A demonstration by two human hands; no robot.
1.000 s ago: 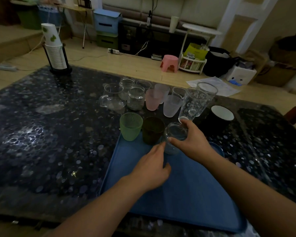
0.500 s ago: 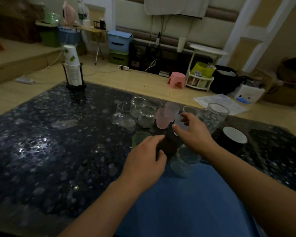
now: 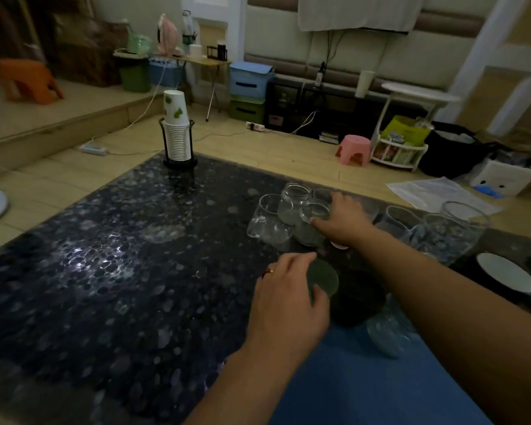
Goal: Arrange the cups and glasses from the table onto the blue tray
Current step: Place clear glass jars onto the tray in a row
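On dark pebbled table [image 3: 111, 271], right hand [image 3: 344, 222] gripping clear glass [image 3: 311, 222], left hand [image 3: 288, 299] relaxed.

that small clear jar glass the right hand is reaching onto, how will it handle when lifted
The small clear jar looks like rigid glass, so probably fragile and somewhat slick. It stands tight among other glasses, so lifting may clink them. The right hand lies over its rim; a top grip seems workable.
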